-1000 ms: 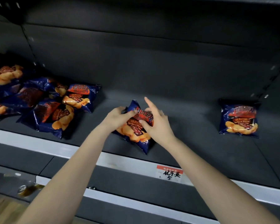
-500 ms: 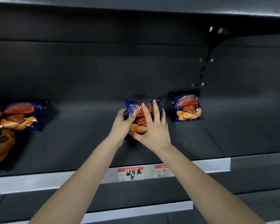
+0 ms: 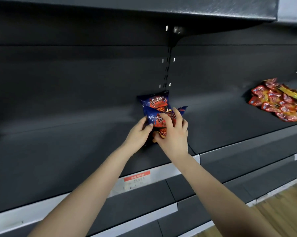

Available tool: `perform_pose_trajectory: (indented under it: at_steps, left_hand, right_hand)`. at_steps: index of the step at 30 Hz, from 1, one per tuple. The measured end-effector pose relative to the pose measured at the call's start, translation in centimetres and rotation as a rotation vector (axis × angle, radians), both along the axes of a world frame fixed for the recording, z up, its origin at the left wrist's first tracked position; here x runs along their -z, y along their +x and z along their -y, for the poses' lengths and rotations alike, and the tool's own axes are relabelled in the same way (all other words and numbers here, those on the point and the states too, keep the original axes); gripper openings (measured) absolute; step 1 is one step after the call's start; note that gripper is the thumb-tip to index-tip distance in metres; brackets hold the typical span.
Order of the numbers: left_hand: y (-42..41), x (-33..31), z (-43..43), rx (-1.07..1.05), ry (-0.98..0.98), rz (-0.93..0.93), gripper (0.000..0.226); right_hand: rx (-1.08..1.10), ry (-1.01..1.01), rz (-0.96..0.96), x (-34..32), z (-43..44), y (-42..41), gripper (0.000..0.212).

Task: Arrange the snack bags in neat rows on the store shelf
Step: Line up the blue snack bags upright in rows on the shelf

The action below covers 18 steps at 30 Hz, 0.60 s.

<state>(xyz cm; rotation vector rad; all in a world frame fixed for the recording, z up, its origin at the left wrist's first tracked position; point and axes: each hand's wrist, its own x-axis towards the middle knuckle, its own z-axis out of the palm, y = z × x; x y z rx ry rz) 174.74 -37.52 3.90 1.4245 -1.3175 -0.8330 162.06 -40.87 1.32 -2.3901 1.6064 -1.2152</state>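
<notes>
On the dark shelf point(image 3: 67, 151), both hands are gripping a blue bag point(image 3: 154, 117) just in front of a rear bag point(image 3: 154, 101).

The left hand point(image 3: 137, 134) is pinching the bag's left edge, thumb on the front, while the right hand point(image 3: 175, 139) is curling its fingers over the printed face. The bag is sitting tilted and covering the rear bag's lower part. The rear bag is standing upright at the back panel, right below a slotted upright point(image 3: 168, 65). The shelf is lying matte black under an upper shelf point(image 3: 161, 9), which is casting shade over it. A pale front strip is carrying a red-topped price tag point(image 3: 136, 178) below the forearms. Well apart to the right, on the next shelf section, red packets point(image 3: 278, 103) are lying in a loose heap. Lower shelves point(image 3: 144, 202) are stepping outward beneath, and a wooden floor point(image 3: 284, 211) is showing at the bottom right.
</notes>
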Motion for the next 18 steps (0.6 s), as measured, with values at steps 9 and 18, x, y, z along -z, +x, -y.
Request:
perform_pose_trajectory:
  at_steps: [9, 18]
  left_hand:
    - [0.3, 1.3, 2.1, -0.23, 0.168, 0.737, 0.056]
    - [1.4, 4.0, 2.1, -0.189, 0.329, 1.016, 0.051]
  right_hand:
    - [-0.026, 0.006, -0.05, 0.7, 2.4, -0.9, 0.062]
    - [-0.029, 0.118, -0.183, 0.7, 5.5, 0.2, 0.066]
